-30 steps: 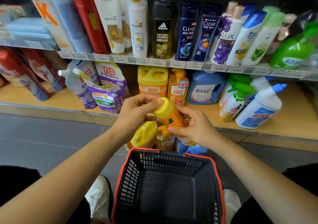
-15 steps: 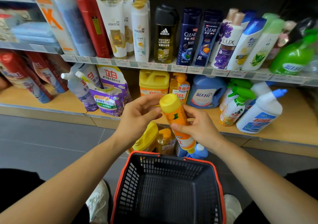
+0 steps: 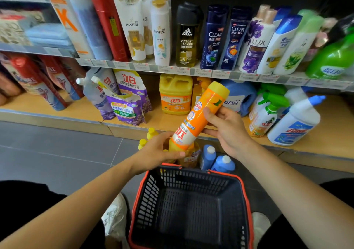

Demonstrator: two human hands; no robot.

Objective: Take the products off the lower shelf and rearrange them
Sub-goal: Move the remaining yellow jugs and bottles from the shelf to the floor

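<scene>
Since the earlier frames the left hand (image 3: 159,152) has dropped from the cap end to the base of the orange bottle (image 3: 199,114), and the bottle now leans the other way, with its yellow cap up and to the right. Both hands grasp it: the left fingers curl round its bottom end and the right hand (image 3: 228,130) wraps its middle. It is held in the air before the lower shelf (image 3: 325,133), above the far rim of the black basket (image 3: 247,201).
</scene>
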